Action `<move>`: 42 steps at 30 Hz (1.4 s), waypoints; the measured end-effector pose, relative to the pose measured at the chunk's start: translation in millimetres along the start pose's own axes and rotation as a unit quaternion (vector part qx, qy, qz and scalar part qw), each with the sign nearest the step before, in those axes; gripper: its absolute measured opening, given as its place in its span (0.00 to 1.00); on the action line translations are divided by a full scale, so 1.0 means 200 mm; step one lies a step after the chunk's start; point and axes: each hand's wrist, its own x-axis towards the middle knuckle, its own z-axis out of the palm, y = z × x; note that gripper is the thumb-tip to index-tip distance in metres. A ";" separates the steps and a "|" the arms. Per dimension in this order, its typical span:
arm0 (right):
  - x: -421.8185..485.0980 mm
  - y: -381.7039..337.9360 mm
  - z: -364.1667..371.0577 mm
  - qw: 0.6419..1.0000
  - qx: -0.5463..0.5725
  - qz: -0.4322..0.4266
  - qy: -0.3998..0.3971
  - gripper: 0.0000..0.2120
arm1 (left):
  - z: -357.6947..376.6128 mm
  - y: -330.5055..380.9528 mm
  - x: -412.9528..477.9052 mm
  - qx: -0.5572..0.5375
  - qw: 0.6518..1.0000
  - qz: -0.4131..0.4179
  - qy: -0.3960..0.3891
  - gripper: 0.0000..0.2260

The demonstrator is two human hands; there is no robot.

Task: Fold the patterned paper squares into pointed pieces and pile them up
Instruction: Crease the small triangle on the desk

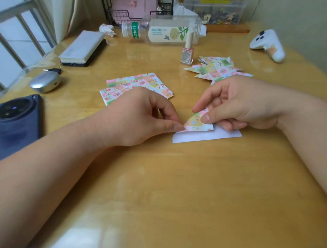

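- We are in the middle of a fold: the paper square (198, 124) lies on the table just in front of us, one patterned corner turned over so that its white underside shows below.
- Our left hand (140, 113) pinches the flap's left tip between thumb and forefinger; our right hand (238, 102) pinches the flap's upper edge, its other fingers curled onto the white part.
- By our judgement, the next move calls for lining the edges up true and pressing the crease flat before the following corner is folded, or the point will come out blunt.
- The stack of unfolded squares (136, 83) lies beyond our left hand; the pile of pointed pieces (217, 69) lies beyond our right hand.
- The table (174, 190) is glossy light wood, so we judge that paper may slide on it.
- Around it we see a dark phone (14, 121) at the left, a nail polish bottle (187, 53), a clear plastic bottle (163, 32) lying on its side, a white controller (267, 44) and a window with bars at the left.
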 end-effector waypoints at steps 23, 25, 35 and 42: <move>0.02 0.02 -0.02 0.999 0.051 0.005 -0.012 0.13 | 0.02 -0.03 -0.02 0.041 0.998 0.047 -0.012 0.10; 0.02 0.03 -0.03 0.999 0.038 -0.002 -0.019 0.14 | 0.03 -0.03 -0.01 0.030 0.998 0.047 -0.018 0.09; 0.00 0.02 -0.05 0.998 -0.042 -0.027 -0.023 0.14 | 0.03 -0.05 0.01 0.005 0.997 0.070 -0.042 0.06; 0.00 0.01 -0.04 0.996 -0.087 -0.022 -0.010 0.16 | 0.03 -0.04 0.05 -0.017 0.997 0.056 -0.057 0.08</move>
